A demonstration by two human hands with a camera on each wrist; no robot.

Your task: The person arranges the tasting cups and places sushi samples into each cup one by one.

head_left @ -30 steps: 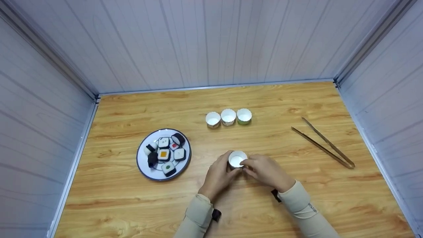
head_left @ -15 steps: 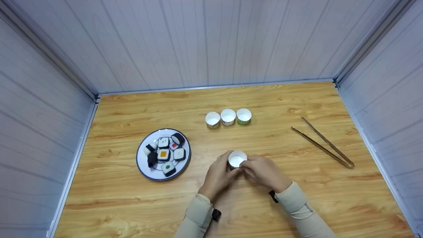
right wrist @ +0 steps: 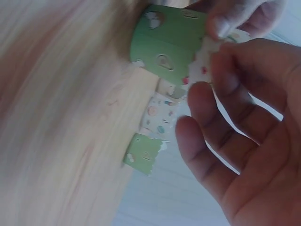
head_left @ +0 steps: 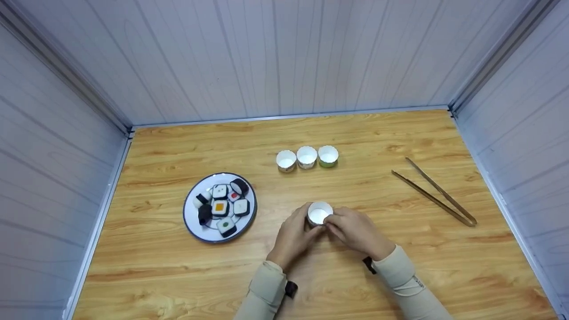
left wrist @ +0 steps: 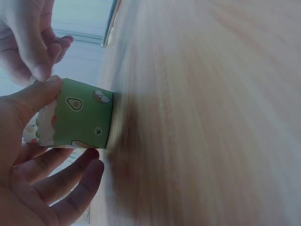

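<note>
At the table's front middle, my left hand (head_left: 291, 235) holds an upright paper baking cup (head_left: 319, 215) between thumb and fingers. In the left wrist view, the cup's wall (left wrist: 84, 113) is green with avocado prints. A white printed layer with red spots shows above its scalloped green edge, apparently a second cup nested inside. From the right side, my right hand (head_left: 360, 231) pinches this rim with thumb and forefinger, its other fingers loosely bent in the right wrist view. The white inside of the cup faces up.
Three paper cups (head_left: 306, 157) stand in a row behind the hands. On the left, a blue-rimmed white plate (head_left: 192, 218) bears several toy-like sushi pieces (head_left: 220, 208). Metal tongs (head_left: 431, 198) lie spread at the right. Panel walls (head_left: 284, 58) enclose the table's back and sides.
My right hand has shifted slightly left and drawn its fingertips in to the cup's rim. The rim sits marginally higher in view. My left hand has stayed in place.
</note>
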